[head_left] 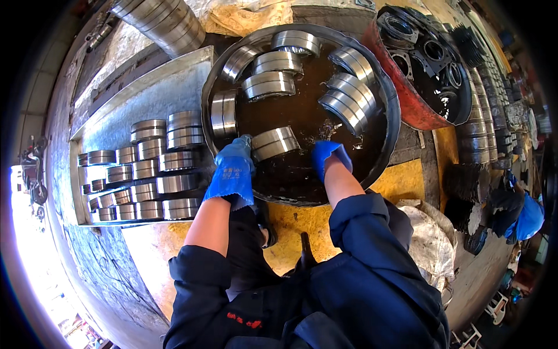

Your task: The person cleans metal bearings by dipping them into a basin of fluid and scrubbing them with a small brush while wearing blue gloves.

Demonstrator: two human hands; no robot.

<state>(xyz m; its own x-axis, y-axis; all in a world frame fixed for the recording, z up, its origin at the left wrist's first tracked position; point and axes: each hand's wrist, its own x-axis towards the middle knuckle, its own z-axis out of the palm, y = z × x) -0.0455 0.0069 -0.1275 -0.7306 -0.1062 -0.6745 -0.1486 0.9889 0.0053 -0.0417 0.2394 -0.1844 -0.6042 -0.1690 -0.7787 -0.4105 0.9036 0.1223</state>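
Tub [393,113]: round, dark-walled, widest of the lot, standing before me and holding brown liquid [308,107] and several loose silver rings [268,85], some overlapping.

Tray [171,87]: grey metal, straight-sided, lying left of the tub and carrying rows of similar bands [176,184], some stacked.

Drum [401,102]: red outside, standing just beside the tub's right and holding dark metal parts [433,51], ring-shaped and flat.

Left hand [234,164]: blue-gloved; I am touching the near ring [275,143] at its left end, but cannot tell whether my fingers are gripping.

Right hand [330,156]: blue-gloved; I am reaching down right of that ring, fingers hidden, their spread impossible to tell.

Near ring: lying slightly tilted in the tub's near part, broad, silver, its smooth curved outside shining.
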